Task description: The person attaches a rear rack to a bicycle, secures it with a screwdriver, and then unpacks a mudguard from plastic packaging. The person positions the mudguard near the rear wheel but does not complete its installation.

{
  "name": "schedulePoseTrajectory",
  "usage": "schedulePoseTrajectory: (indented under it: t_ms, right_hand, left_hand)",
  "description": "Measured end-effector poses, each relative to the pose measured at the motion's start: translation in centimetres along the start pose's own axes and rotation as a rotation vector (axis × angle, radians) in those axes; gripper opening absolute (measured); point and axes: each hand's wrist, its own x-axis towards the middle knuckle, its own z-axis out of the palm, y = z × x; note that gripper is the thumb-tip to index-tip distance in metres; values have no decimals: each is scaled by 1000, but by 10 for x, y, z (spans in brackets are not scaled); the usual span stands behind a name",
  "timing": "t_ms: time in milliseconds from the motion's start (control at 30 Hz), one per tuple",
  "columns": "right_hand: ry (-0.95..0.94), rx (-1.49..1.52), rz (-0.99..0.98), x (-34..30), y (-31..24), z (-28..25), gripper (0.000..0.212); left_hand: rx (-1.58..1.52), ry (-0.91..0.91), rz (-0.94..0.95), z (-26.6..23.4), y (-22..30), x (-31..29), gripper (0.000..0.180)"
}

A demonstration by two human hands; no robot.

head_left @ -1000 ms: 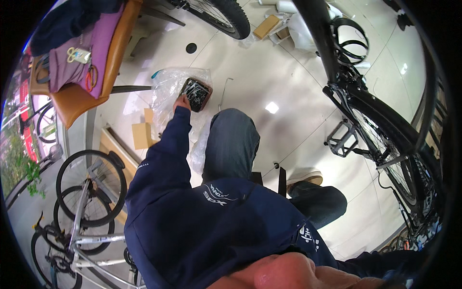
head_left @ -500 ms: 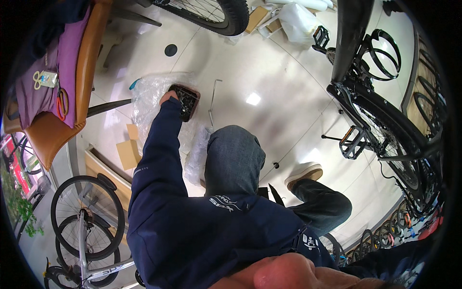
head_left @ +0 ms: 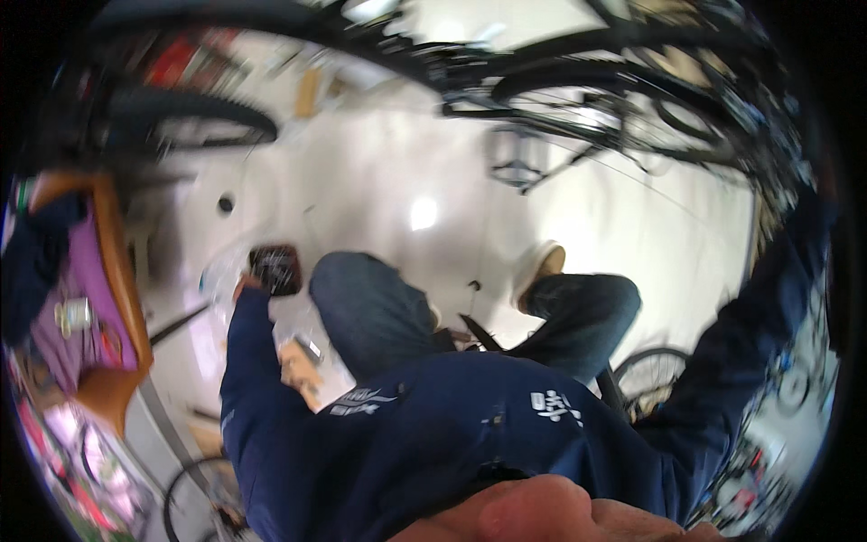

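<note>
Dark tray [head_left: 297, 272] sits on the floor [head_left: 361, 194] beside the left knee [head_left: 350, 278], seemingly placed for easy reach, left hand [head_left: 247, 285] at its lower-left corner, grip too blurred to call, right hand not to be made out

Brightly lit, with a white glare patch [head_left: 424, 213] near the middle of the glossy pale floor [head_left: 361, 172] and soft grey shadow to its left. Smeared by motion blur, heavily across the dark bicycle [head_left: 596, 41] at the top. Bent fisheye-fashion toward the rim, fading to black corners.
</note>
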Motion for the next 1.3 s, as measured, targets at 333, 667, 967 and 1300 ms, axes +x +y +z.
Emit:
schedulePoseTrajectory:
  t_ms: [333,667,967,1300]
  right_hand:
    - [623,823,65,-182,-57,-30,28]
    - [422,972,1063,-354,-51,88,36]
    - [369,1050,1017,-362,-37,126,31]
    - [221,514,954,-337,-11,73,37]
  left_hand:
    - [-1090,503,897,-320,268,-149,26]
    - [-784,463,1494,-486,563,-353,19]
    - [-599,625,1525,-543,610,-410,18]
    - [-102,524,1411,-678,689,-498,17]
